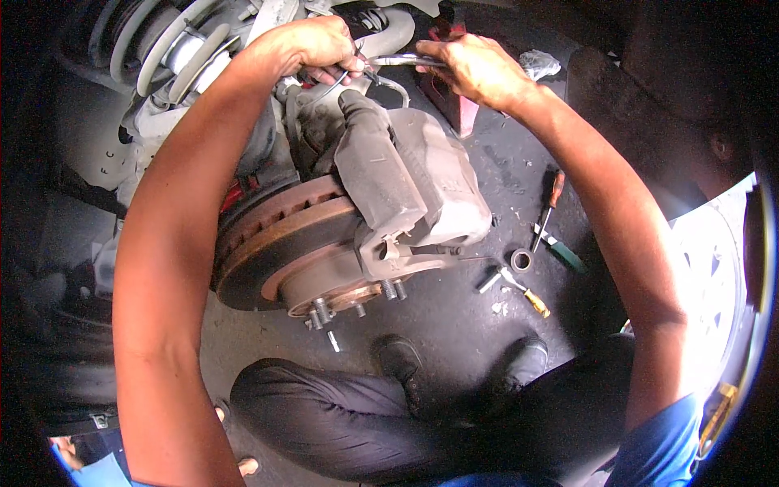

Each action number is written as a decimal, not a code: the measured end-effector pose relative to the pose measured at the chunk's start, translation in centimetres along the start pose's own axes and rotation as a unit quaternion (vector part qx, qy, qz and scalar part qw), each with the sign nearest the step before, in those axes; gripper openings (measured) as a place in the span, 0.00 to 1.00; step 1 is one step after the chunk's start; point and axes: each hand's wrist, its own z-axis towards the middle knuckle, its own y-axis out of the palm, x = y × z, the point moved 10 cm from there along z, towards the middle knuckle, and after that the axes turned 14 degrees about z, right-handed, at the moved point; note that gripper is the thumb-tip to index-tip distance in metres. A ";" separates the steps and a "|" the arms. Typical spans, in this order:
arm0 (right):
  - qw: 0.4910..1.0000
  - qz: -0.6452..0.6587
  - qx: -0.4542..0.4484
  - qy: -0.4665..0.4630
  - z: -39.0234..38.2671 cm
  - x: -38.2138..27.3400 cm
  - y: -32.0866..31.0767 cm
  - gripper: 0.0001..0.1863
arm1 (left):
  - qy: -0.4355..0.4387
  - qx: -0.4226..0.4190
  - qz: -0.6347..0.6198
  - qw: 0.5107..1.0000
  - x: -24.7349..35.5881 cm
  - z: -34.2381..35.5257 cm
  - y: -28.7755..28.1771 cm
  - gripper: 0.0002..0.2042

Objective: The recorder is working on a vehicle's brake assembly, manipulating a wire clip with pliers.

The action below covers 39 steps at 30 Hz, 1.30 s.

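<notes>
At the top centre of the frame, the left hand point(324, 45) pinches a thin, dark, flexible wire point(345, 84) between bent fingers, its loose length curving below the knuckles. To its right, the right hand point(480, 69) is closed around a slim metal tool point(406, 59), smooth and shiny, whose narrow end points left and reaches the left fingertips; whether it bites the wire is too small to tell.

Below them, mid-frame, sits a blocky brake caliper point(445, 166), its cast metal dull grey-brown and matt with dust. It straddles the brake disc point(296, 223), a thick round plate with a slotted, rust-tinged edge and a darker face. Threaded wheel studs point(322, 311) project from the hub beneath. In the upper left, a coil spring point(174, 53) winds in thick, rounded grey turns.

On the dark, scuffed floor point(454, 325) at right of centre lie a screwdriver point(556, 188) with a glossy orange handle, a steel ring point(521, 260) and a yellow-handled ratchet point(531, 299).
</notes>
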 end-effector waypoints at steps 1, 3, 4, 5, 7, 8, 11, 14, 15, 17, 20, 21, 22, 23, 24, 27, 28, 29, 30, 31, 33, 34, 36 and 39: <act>1.000 0.000 0.000 0.000 0.0 -0.1 0.0 0.19 | -0.004 0.002 -0.009 1.000 -0.1 0.0 0.0 0.07; 1.000 0.013 -0.007 0.020 0.0 0.2 0.1 0.19 | -0.009 0.004 -0.017 1.000 -0.2 0.0 0.0 0.07; 1.000 0.013 -0.007 0.020 0.0 0.2 0.1 0.19 | -0.010 0.004 -0.018 1.000 -0.2 0.0 0.0 0.07; 0.999 0.031 -0.014 0.026 0.0 0.3 0.2 0.21 | -0.020 0.005 -0.016 1.000 -0.4 0.0 0.0 0.07; 0.998 0.049 -0.022 0.031 0.0 0.4 0.3 0.22 | -0.014 0.003 -0.021 1.000 -0.3 0.0 0.1 0.07; 0.997 0.059 -0.030 0.035 0.0 0.5 0.5 0.22 | -0.022 0.002 -0.021 1.000 -0.5 0.0 0.1 0.06; 0.996 0.078 -0.029 0.026 0.2 0.3 0.5 0.23 | -0.026 0.003 -0.016 1.000 -0.6 0.2 0.1 0.06; 0.996 0.079 -0.020 0.024 0.2 0.0 0.3 0.21 | -0.010 -0.019 -0.023 1.000 -0.5 0.3 0.3 0.06; 0.997 0.073 -0.018 0.034 0.2 0.2 0.3 0.19 | -0.009 -0.010 -0.026 1.000 -0.6 0.4 0.2 0.07; 0.996 0.070 -0.028 0.050 0.2 0.5 0.5 0.20 | -0.010 -0.013 -0.018 1.000 -0.7 0.5 0.2 0.07; 0.995 0.063 -0.034 0.064 0.2 1.4 1.1 0.21 | -0.013 -0.014 -0.017 1.000 -0.8 0.5 0.2 0.07; 0.996 0.064 -0.031 0.051 0.3 1.4 1.2 0.22 | -0.015 -0.014 -0.023 1.000 -0.8 0.5 0.2 0.08; 0.996 0.058 -0.032 0.063 0.4 1.9 1.5 0.22 | -0.015 -0.014 -0.023 1.000 -0.8 0.5 0.3 0.08; 0.998 0.055 -0.004 0.017 0.6 1.3 1.3 0.23 | -0.013 -0.015 -0.029 0.999 -0.8 0.5 0.3 0.08; 0.999 0.045 0.006 -0.002 0.7 1.1 1.3 0.24 | -0.011 -0.016 -0.036 0.999 -0.8 0.5 0.3 0.08; 0.992 0.005 0.090 -0.088 0.5 -0.4 0.3 0.26 | -0.005 -0.013 -0.022 1.000 -0.6 0.4 0.3 0.08; 0.986 0.009 0.116 -0.121 0.2 -1.1 -0.3 0.26 | -0.004 -0.014 -0.021 1.000 -0.5 0.4 0.2 0.08; 1.000 0.019 0.012 -0.008 0.7 1.0 1.8 0.27 | -0.004 -0.022 -0.014 1.000 -0.4 0.3 0.3 0.08; 0.991 0.036 -0.085 0.092 0.3 2.8 3.6 0.29 | -0.004 -0.030 -0.006 1.000 -0.3 0.3 0.4 0.08; 0.991 0.035 -0.086 0.096 0.3 2.5 3.6 0.31 | -0.003 -0.030 -0.006 1.000 -0.2 0.2 0.4 0.08; 0.989 0.040 -0.090 0.108 0.3 2.3 3.6 0.31 | 0.009 -0.030 0.022 0.999 0.1 0.1 0.4 0.09; 0.988 0.053 -0.095 0.110 0.4 2.1 3.7 0.32 | 0.018 -0.032 0.017 0.999 0.3 0.0 0.5 0.09; 0.988 0.048 -0.094 0.113 0.6 2.0 3.6 0.32 | -0.003 -0.014 0.019 1.000 -0.1 0.1 0.3 0.08; 0.987 0.034 -0.094 0.128 0.7 2.3 3.7 0.31 | 0.001 -0.017 0.024 1.000 -0.1 0.2 0.3 0.08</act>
